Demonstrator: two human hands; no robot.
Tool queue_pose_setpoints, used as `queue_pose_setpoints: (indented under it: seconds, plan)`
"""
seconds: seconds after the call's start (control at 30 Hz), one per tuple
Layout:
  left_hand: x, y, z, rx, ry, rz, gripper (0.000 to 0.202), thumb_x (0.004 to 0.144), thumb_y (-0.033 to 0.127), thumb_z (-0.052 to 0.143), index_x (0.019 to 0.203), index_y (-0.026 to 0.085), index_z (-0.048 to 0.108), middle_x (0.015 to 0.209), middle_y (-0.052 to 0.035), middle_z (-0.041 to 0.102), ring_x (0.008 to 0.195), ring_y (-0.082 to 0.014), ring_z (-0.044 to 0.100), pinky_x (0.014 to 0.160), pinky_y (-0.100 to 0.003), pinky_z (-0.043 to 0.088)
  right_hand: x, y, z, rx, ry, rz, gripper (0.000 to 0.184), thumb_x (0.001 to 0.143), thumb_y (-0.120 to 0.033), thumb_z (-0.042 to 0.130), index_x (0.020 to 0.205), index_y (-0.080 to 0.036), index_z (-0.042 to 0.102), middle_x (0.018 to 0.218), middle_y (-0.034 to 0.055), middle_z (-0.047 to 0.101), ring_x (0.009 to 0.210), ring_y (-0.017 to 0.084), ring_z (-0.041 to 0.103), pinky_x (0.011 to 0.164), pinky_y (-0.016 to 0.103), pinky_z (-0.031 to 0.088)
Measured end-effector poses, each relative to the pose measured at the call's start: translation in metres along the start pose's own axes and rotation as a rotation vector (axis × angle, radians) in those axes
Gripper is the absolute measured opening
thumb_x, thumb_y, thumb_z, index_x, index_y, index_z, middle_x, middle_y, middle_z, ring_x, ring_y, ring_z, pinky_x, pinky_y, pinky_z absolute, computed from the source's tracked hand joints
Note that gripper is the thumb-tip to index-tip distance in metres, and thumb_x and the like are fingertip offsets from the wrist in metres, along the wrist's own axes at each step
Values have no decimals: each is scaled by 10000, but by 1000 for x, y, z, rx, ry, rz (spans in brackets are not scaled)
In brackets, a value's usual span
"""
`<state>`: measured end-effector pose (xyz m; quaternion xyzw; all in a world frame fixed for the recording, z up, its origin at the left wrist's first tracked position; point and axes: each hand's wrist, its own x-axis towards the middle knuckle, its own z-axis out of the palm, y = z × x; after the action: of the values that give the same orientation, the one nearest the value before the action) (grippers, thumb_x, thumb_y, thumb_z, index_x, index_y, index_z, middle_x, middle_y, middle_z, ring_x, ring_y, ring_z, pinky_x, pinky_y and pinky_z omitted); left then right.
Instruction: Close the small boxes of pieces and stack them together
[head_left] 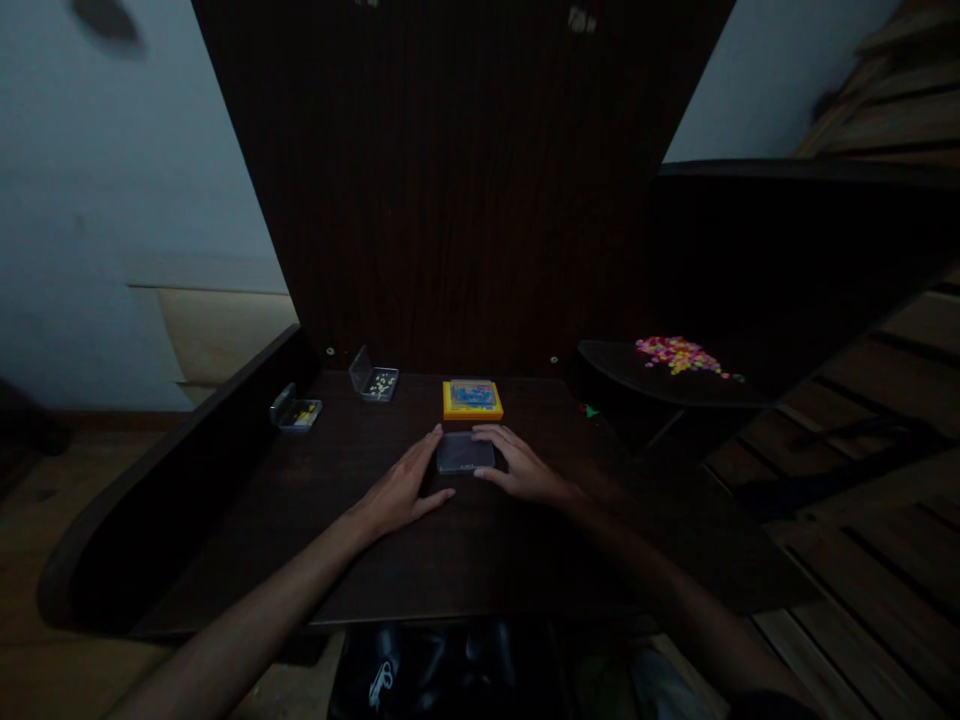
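A small clear plastic lid or case (465, 452) lies on the dark wooden table (480, 560). My left hand (401, 487) rests flat beside its left edge, fingers stretched and touching it. Resting on the lid's right side is my right hand (517, 467), with its fingers extended over the top edge. Just behind the case sits a yellow-framed tray (472, 399) holding blue and coloured pieces.
Two small open clear boxes stand at the back left: one (373, 379) with pale bits, one (295, 410) with yellow bits. A pile of pink and yellow beads (679, 355) lies on a dark raised shelf at right. A dark wooden back panel (465, 180) rises behind.
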<state>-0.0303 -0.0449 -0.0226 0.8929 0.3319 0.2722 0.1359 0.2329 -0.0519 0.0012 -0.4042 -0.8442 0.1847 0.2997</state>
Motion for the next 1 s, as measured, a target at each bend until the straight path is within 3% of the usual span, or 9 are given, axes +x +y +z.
queue_pose_setpoints:
  seconds: [0.1, 0.27, 0.33, 0.6, 0.8, 1.0]
  plan:
    - [1, -1, 2, 28, 28, -101, 925, 904, 434, 600, 1570, 116, 43, 1584, -228, 255, 1456, -294, 307, 1156, -473, 365, 17, 5, -19, -43, 81, -12, 420, 866, -313, 668, 1270, -248, 573, 1363, 110, 540, 1295, 278, 487, 1115, 507, 376]
    - [4, -1, 3, 148, -76, -114, 571, 953, 445, 497, 1419, 117, 461, 1497, -186, 444, 1426, -325, 360, 1172, -537, 307, 55, 20, -46, -97, 158, -33, 396, 872, -296, 643, 1258, -234, 579, 1343, 108, 543, 1264, 269, 506, 1107, 505, 375]
    - [5, 1, 2, 182, -92, -109, 525, 961, 454, 478, 1356, 112, 533, 1478, -180, 472, 1424, -328, 362, 1171, -541, 307, 68, 30, -51, -105, 157, -35, 403, 862, -279, 644, 1256, -222, 583, 1342, 117, 542, 1256, 269, 511, 1103, 500, 376]
    - [5, 4, 1, 162, -92, -120, 523, 952, 437, 503, 1344, 93, 548, 1467, -189, 483, 1419, -316, 376, 1174, -520, 310, 91, 67, -45, -114, 125, -40, 414, 847, -253, 636, 1254, -190, 595, 1380, 144, 522, 1296, 275, 487, 1111, 501, 359]
    - [5, 5, 0, 182, -110, -141, 525, 959, 444, 480, 1354, 104, 542, 1473, -169, 482, 1420, -309, 374, 1182, -497, 307, 89, 74, -38, -114, 85, -39, 410, 869, -311, 629, 1263, -205, 591, 1376, 139, 537, 1279, 267, 516, 1095, 500, 385]
    - [7, 1, 1, 176, -55, -133, 487, 937, 435, 522, 1324, 141, 557, 1431, -147, 527, 1371, -312, 436, 1146, -494, 374, 87, 78, -39, -119, 104, -22, 426, 876, -347, 624, 1277, -206, 587, 1395, 146, 527, 1289, 275, 515, 1097, 512, 390]
